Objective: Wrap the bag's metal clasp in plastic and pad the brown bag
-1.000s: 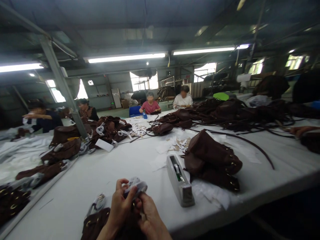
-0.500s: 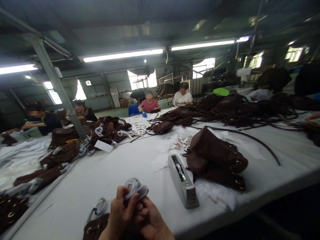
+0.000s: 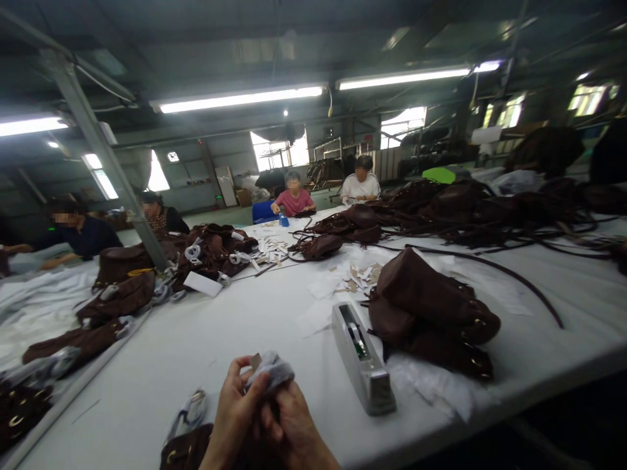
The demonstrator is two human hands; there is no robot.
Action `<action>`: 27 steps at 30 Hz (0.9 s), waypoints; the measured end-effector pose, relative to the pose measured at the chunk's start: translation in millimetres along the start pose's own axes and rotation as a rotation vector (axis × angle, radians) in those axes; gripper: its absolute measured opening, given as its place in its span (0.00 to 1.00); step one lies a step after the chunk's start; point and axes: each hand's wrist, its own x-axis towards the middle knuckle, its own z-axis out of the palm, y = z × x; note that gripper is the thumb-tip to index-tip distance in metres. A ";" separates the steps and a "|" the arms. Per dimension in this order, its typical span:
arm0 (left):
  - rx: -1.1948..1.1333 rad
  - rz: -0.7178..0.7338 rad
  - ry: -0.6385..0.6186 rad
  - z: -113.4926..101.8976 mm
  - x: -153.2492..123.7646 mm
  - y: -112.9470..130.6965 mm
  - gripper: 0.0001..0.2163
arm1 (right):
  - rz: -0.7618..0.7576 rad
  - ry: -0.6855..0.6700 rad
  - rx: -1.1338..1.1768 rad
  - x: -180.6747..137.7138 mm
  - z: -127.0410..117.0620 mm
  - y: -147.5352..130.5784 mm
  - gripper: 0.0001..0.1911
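My left hand (image 3: 234, 418) and my right hand (image 3: 294, 427) are closed together at the near edge of the white table (image 3: 196, 339). Between their fingers they pinch a small grey-white wrapped piece (image 3: 274, 370) that sticks up above them. Under my hands lies a dark brown leather bag (image 3: 183, 450) with gold metal fittings. A wrapped metal ring (image 3: 193, 405) lies just left of my left hand.
A grey tape dispenser (image 3: 363, 359) stands right of my hands, beside a brown bag (image 3: 431, 313) on white paper. More brown bags (image 3: 117, 297), straps (image 3: 490, 264) and paper scraps (image 3: 360, 274) cover the table. Several seated people (image 3: 294, 199) work at the far end and left.
My hands have shifted slightly lower and closer together, and the wrapped piece now looks more folded over. The view has drifted a little to the left.
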 end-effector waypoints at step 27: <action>-0.524 -0.731 -0.323 -24.0 29.6 -1.7 0.22 | -0.492 0.311 -0.707 14.4 0.5 -36.9 0.28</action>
